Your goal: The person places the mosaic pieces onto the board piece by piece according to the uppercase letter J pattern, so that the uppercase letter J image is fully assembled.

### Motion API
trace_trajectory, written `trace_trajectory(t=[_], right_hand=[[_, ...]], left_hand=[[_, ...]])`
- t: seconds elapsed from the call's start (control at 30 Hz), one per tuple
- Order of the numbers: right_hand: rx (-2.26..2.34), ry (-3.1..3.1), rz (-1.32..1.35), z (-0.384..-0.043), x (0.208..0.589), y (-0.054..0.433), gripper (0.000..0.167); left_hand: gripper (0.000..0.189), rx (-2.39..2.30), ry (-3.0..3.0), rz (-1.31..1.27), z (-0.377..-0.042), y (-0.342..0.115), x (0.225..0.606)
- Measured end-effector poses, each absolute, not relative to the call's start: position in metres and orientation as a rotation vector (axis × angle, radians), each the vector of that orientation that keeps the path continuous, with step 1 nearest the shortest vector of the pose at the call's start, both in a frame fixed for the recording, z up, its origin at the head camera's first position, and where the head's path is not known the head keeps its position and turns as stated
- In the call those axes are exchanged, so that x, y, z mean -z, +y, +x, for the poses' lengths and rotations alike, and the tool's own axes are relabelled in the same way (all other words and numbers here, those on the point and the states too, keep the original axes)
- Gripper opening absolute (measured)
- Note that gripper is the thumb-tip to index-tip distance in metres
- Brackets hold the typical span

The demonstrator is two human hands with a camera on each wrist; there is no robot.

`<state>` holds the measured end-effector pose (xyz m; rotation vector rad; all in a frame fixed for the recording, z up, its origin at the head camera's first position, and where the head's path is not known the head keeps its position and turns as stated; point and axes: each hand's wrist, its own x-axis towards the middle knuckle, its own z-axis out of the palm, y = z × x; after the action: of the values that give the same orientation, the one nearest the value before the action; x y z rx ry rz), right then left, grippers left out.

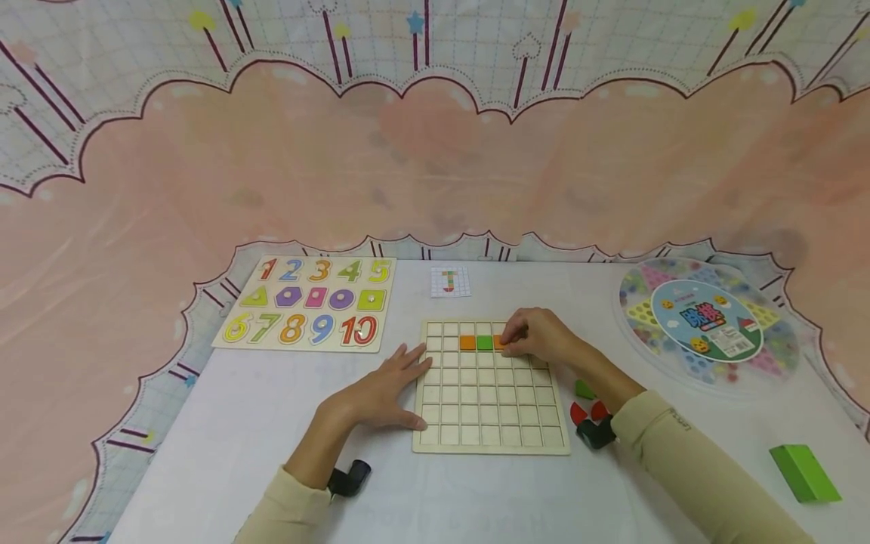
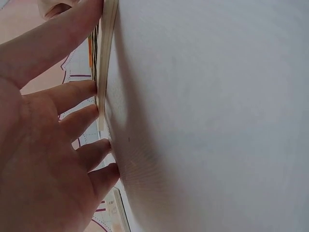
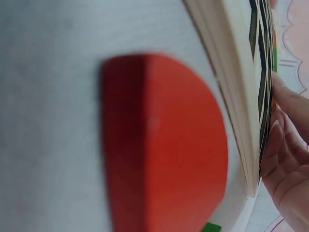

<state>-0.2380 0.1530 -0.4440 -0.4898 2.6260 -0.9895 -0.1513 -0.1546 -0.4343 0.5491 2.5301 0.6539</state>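
A wooden grid board (image 1: 489,415) with square recesses lies flat on the white table. In its second row sit an orange square tile (image 1: 467,343) and a green square tile (image 1: 484,343). Right beside the green one, my right hand (image 1: 544,336) holds another orange square tile (image 1: 499,341) between thumb and fingers, low at the board's surface. Part of that tile is hidden by the fingertips. My left hand (image 1: 381,389) rests spread along the board's left edge, thumb at the lower corner and fingers higher up. Behind the board lies a small gridded card (image 1: 450,282) with a J-like coloured pattern.
A number-and-shape puzzle board (image 1: 306,306) lies at the back left. A round, clear-lidded game box (image 1: 707,325) is at the back right. Near my right wrist are red pieces (image 3: 183,145) and a green piece (image 1: 584,389). A green block (image 1: 805,474) stands far right.
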Motion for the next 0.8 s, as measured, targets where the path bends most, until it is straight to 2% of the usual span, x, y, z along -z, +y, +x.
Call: trace_trajectory(t=[0.8], right_hand=[[0.952, 2.588, -0.496, -0.2401, 0.4434, 0.1563, 0.014]], left_hand=[[0.099, -0.65, 2.532, 0.566, -0.151, -0.1551, 0.4353]])
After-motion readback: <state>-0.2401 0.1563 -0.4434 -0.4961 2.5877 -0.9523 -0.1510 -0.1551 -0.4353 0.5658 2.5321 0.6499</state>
